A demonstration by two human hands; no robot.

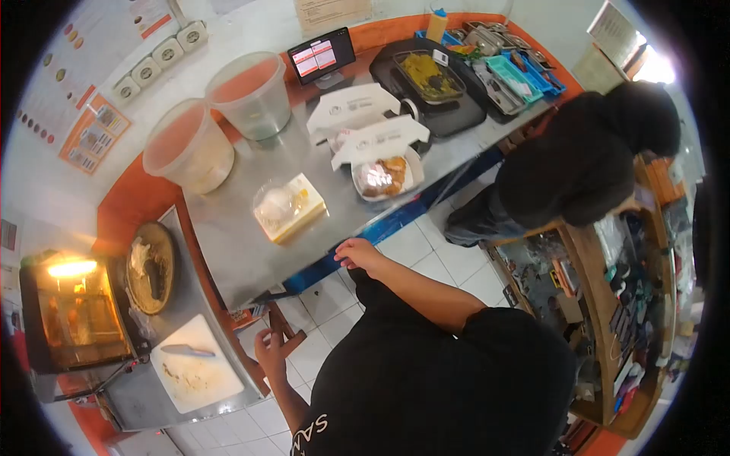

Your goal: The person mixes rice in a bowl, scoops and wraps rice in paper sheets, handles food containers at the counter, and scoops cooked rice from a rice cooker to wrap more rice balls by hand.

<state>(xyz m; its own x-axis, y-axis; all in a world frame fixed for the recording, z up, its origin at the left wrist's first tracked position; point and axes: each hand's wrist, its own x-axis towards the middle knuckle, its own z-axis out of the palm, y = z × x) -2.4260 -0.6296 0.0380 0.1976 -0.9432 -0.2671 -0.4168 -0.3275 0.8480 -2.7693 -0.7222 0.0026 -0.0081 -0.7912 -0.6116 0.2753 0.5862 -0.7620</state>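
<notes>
My right hand (360, 255) hangs just off the front edge of the steel table (251, 262), fingers loosely bent and nothing in it. Lower down, my left hand (270, 349) is held in the air near the side counter, its fingers partly curled and apart, also without anything. Closest to the right hand on the table is a yellow-and-white carton (306, 215) with a white rounded mound in clear plastic (277, 205) on it. Behind that, an open white takeaway box (380, 148) holds pieces of fried chicken (389, 173) beside clear plastic wrap.
Two clear tubs (207, 163) stand by the wall near a tablet (322, 57). A knife (188, 350) lies on a white cutting board (199, 380), near a lit display warmer (76, 304). A co-worker in black (566, 159) bends at the right beside wooden shelves (601, 327).
</notes>
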